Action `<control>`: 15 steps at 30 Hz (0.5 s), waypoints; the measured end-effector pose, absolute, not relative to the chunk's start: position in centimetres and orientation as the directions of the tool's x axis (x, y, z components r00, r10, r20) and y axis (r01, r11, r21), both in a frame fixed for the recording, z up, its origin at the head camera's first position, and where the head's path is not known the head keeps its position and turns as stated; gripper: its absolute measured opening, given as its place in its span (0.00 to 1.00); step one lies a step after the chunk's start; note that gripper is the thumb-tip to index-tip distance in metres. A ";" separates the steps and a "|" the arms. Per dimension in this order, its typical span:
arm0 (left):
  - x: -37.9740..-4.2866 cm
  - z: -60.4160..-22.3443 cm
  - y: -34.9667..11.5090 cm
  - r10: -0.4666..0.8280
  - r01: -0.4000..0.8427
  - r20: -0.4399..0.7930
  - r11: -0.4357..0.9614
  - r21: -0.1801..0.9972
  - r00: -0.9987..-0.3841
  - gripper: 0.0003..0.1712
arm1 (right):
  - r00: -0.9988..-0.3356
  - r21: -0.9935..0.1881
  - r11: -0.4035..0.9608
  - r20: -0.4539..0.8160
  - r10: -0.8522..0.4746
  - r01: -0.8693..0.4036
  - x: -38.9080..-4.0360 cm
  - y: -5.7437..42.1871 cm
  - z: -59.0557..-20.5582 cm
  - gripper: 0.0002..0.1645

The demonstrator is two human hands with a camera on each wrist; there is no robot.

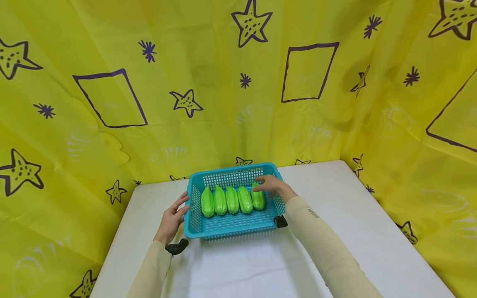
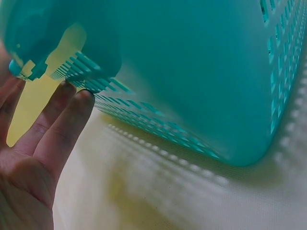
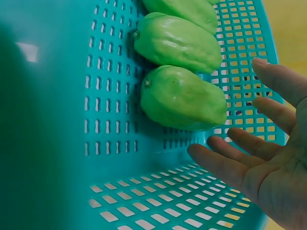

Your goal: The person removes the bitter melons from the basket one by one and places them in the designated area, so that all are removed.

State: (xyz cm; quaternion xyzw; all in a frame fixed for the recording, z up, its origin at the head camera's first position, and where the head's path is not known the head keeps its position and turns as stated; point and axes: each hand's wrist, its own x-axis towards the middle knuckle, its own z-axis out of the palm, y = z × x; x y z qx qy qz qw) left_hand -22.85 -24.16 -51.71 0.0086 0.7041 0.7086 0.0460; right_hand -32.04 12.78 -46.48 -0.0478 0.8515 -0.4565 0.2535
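Observation:
Several glossy, light-green, elongated fruits lie side by side in a row in a turquoise plastic basket. My left hand is at the basket's left end, its extended fingertips right at the outer wall. In the left wrist view, the fingers reach under the rim beside the slotted side. Over the basket's right end, my right hand hovers close to the rightmost fruit. The right wrist view shows its fingers spread and holding nothing, with the end fruit beside them.
The basket stands on a white-covered table, near its back edge. A yellow curtain with starfish drawings hangs behind and along both sides. Dark wrist-camera mounts jut from both sleeves near the basket.

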 end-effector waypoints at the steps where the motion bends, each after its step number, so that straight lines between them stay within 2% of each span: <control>1: -22.7 -51.5 -24.1 0.081 -0.058 -0.057 -0.006 0.998 -0.995 0.28 | -0.866 -0.802 0.577 -0.390 -0.313 0.153 -32.0 12.8 -46.6 0.37; 15: -22.2 -50.3 -23.8 0.091 -0.068 -0.070 0.015 0.998 -0.993 0.29 | -0.848 -0.802 0.568 -0.423 -0.320 0.186 -32.1 12.9 -47.7 0.34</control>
